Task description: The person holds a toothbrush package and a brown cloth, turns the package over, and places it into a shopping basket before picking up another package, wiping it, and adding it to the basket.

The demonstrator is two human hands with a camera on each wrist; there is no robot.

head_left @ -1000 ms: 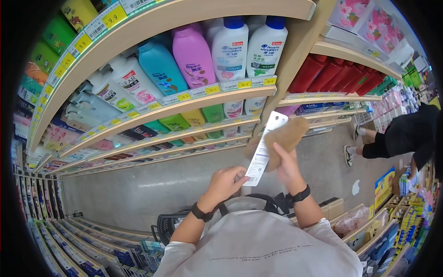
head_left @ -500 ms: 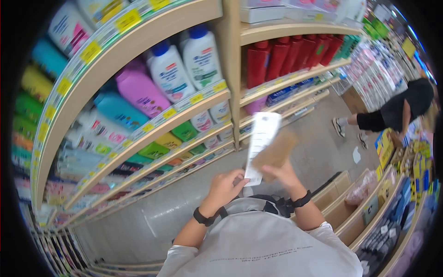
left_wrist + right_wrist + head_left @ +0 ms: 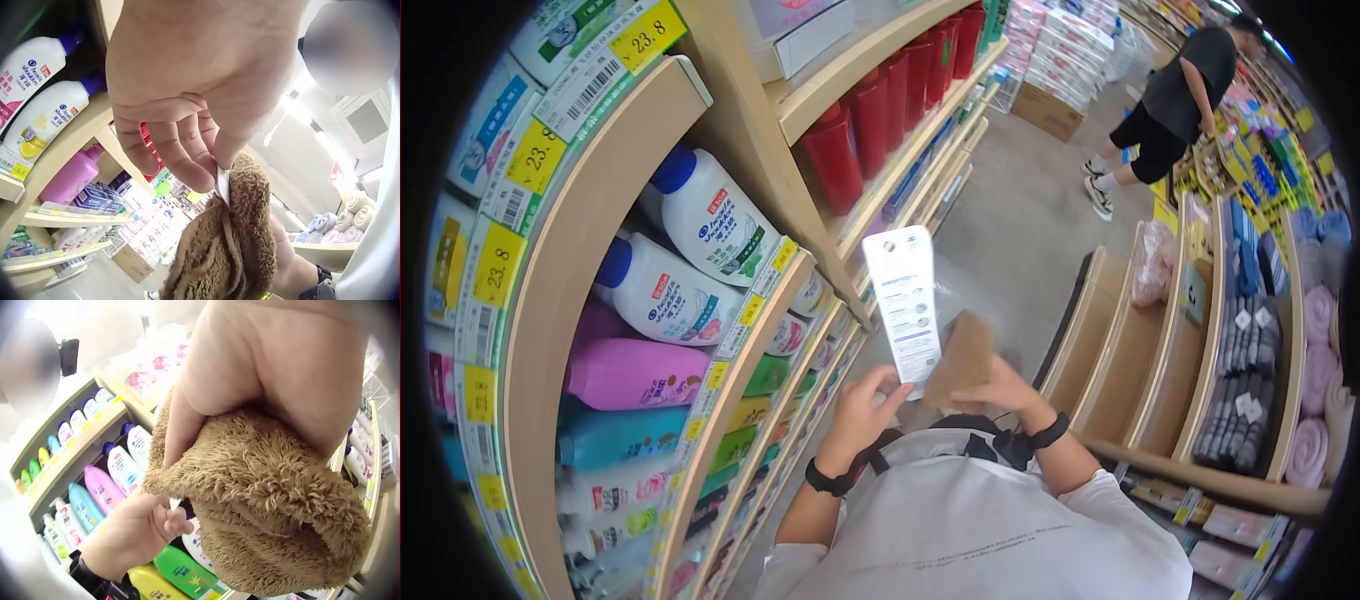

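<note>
My left hand [image 3: 862,412] pinches the bottom end of a long white printed card [image 3: 905,310] between thumb and fingers. The card stands nearly upright, with a hole near its top. Beside it, my right hand [image 3: 1005,388] grips a brown fluffy cloth [image 3: 962,360] with its thumb over one side. In the left wrist view the card appears only as a thin white edge against the fluffy cloth [image 3: 250,219]. The right wrist view shows the cloth [image 3: 269,475] with deep folds and a loose pile, the right hand's fingers partly hidden in it.
Shampoo bottles [image 3: 710,220] line the curved shelves on the left, with red bottles [image 3: 870,120] farther along. On the right are shelves with grey folded textiles [image 3: 1238,385] and rolled pink towels [image 3: 1315,330]. A person in black [image 3: 1185,90] stands up the aisle.
The view has swung to the right along the aisle. The card has tipped from leaning right to nearly upright, and the brown cloth has dropped lower beside it. Both hands keep their hold.
</note>
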